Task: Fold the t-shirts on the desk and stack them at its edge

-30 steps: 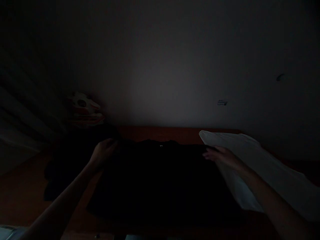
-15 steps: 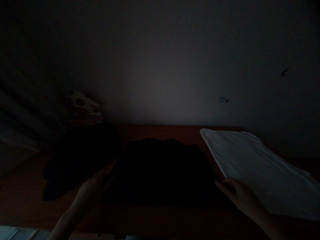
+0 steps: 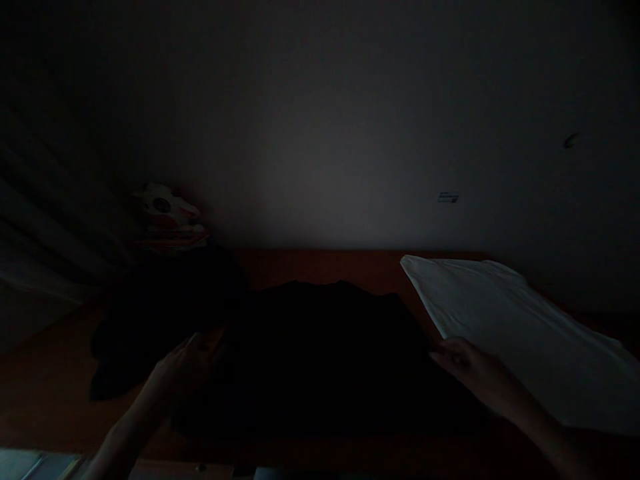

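Dark garment (image 3: 325,353) flat, soft, collar toward wall; left hand (image 3: 187,363), right hand (image 3: 467,367) at side edges, grip unclear.

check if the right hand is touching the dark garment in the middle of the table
Cannot tell. In the head view the right hand sits at the right edge of the dark garment, but the scene is too dim to show contact or a gap.

A black garment (image 3: 320,353) lies on the reddish-brown table (image 3: 330,265) beside a white cloth (image 3: 515,333).
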Tool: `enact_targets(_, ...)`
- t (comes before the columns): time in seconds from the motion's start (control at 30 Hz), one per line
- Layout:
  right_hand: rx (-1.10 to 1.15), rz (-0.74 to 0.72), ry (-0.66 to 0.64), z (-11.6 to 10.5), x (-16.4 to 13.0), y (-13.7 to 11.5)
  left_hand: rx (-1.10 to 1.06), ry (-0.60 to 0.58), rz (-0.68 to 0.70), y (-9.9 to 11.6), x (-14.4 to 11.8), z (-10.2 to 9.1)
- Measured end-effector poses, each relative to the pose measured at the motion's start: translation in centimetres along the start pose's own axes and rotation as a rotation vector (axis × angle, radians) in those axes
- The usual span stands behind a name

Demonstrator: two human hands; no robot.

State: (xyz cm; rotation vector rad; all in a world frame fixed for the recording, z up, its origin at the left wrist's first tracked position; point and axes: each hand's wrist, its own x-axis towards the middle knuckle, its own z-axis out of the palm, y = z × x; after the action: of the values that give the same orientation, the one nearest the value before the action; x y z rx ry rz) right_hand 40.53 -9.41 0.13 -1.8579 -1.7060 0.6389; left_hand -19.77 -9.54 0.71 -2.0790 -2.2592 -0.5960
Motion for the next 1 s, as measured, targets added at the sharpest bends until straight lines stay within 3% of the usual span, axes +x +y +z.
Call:
enact_targets(0.1,-0.016,0.078,0.106,1.3,5.5,-1.9,0.026,-0.091,-0.073,3.6,5.3,0.6)
enact_targets(0.2,-0.075,0.103,0.051,3.0,10.3,-3.5,0.091,-0.231,-0.146,7.2,9.8,1.6)
enact_targets(0.33,-0.071,0.069,0.03,4.6,13.6,-3.9,0.105,-0.263,-0.121,9.2,12.4,3.0)
enact_targets(0.47,-0.02,0.036,0.108,5.0,14.9,-3.4,0.058,-0.246,-0.101,8.8,13.0,3.5)
enact_targets(0.6,0.076,-0.062,0.164,4.8,15.5,-3.5,-0.044,-0.205,-0.079,8.0,13.9,2.4)
enact_targets(0.73,0.133,-0.21,0.222,4.4,16.0,-4.7,-0.2,-0.016,-0.13,7.2,15.3,0.1)
enact_targets(0.83,0.116,-0.244,0.309,4.4,16.4,-6.2,-0.254,0.156,-0.167,7.7,15.5,-1.5)
enact_targets(0.93,0.049,-0.277,0.387,5.8,15.5,-8.3,-0.264,0.224,0.01,9.8,13.2,-1.0)
enact_targets(1.0,-0.073,-0.352,0.39,7.5,13.8,-9.7,-0.255,0.15,0.256,11.5,10.4,0.7)
